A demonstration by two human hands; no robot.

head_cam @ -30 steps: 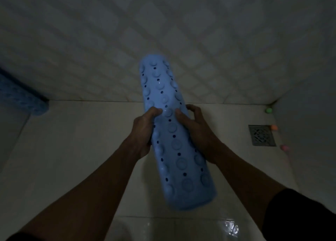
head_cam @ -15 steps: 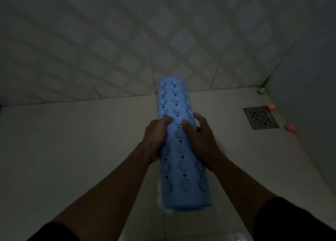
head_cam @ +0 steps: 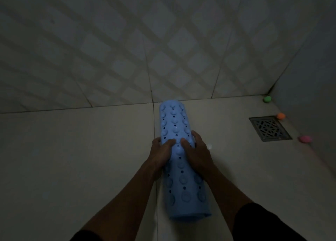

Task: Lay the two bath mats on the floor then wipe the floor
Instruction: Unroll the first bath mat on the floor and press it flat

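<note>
A rolled-up light blue bath mat [head_cam: 177,124] with suction cups and small holes lies lengthwise over the pale tiled floor [head_cam: 72,159], its far end near the wall. My left hand [head_cam: 161,153] grips the roll's left side, thumb on top. My right hand [head_cam: 195,151] grips its right side, fingers curled over the edge. Both hands hold it near the middle. Whether the roll touches the floor is unclear. No second mat is in view.
A tiled wall [head_cam: 145,50] rises straight ahead and another closes the right side. A square metal floor drain [head_cam: 270,131] sits at the right. Three small balls lie near it: green [head_cam: 267,99], orange [head_cam: 281,116], pink [head_cam: 305,139].
Both hands have lowered the rolled mat from mid-air toward the floor and straightened it. The view has tilted down and right; the blue roll at far left is out of sight.
</note>
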